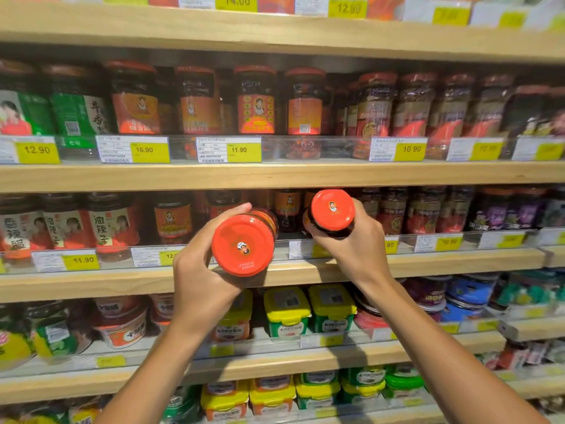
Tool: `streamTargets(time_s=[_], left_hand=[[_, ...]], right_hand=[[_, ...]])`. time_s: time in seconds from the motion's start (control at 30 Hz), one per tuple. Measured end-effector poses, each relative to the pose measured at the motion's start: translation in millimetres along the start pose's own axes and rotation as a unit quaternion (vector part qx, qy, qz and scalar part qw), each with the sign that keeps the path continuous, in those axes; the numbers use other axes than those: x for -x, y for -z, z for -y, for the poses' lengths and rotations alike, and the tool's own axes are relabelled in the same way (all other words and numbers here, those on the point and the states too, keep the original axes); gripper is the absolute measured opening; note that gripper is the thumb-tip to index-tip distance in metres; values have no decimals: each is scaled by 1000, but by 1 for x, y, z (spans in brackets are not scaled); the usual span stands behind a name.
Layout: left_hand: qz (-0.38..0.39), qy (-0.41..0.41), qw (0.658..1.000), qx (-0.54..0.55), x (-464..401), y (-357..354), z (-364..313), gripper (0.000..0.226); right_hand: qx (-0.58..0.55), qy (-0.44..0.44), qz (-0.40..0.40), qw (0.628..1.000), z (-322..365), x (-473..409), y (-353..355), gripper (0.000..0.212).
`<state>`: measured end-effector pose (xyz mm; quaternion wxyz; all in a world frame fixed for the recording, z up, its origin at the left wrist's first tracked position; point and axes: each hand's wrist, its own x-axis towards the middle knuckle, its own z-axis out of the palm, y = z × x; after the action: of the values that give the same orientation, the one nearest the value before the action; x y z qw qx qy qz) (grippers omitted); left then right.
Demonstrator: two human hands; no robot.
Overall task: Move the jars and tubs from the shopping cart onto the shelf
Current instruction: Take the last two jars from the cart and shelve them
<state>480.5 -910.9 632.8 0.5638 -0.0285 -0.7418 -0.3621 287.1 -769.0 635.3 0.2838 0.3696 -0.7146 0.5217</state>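
My left hand [201,270] grips a red-lidded chilli sauce jar [243,244], tipped so its lid faces me, in front of the wooden shelf edge [443,264]. My right hand [357,240] holds a second red-lidded jar [331,209], also tilted toward me, at the mouth of the same shelf level. Behind both jars stand more jars of the same brand [172,217]. The shopping cart is out of view.
Wooden shelves run across the whole view. Rows of sauce jars [256,101] fill the level above, with yellow price tags [149,151] on clear rails. Below sit yellow-lidded green tubs [287,310] and red tubs [120,325].
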Motion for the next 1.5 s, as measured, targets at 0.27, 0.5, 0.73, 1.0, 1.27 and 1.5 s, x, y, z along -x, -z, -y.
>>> streamTargets(time_s=[0.27, 0.5, 0.73, 1.0, 1.27, 1.5], left_hand=[[11, -7, 1000, -28, -3, -8, 7, 70], [17, -26, 997, -65, -12, -16, 12, 73], [37, -48, 993, -99, -18, -24, 26, 76], [52, -40, 990, -121, -26, -34, 40, 73], [61, 13, 993, -102, -39, -44, 49, 64], [29, 78, 987, -141, -41, -59, 61, 55]], right_hand=[[105, -67, 58, 990, -5, -24, -11, 52], [197, -99, 166, 961, 14, -47, -12, 57], [201, -127, 173, 956, 15, -45, -15, 83], [87, -76, 175, 978, 16, 17, 29, 94], [16, -46, 103, 993, 1, 82, 56, 78], [-13, -59, 81, 995, -4, 100, 64, 70]])
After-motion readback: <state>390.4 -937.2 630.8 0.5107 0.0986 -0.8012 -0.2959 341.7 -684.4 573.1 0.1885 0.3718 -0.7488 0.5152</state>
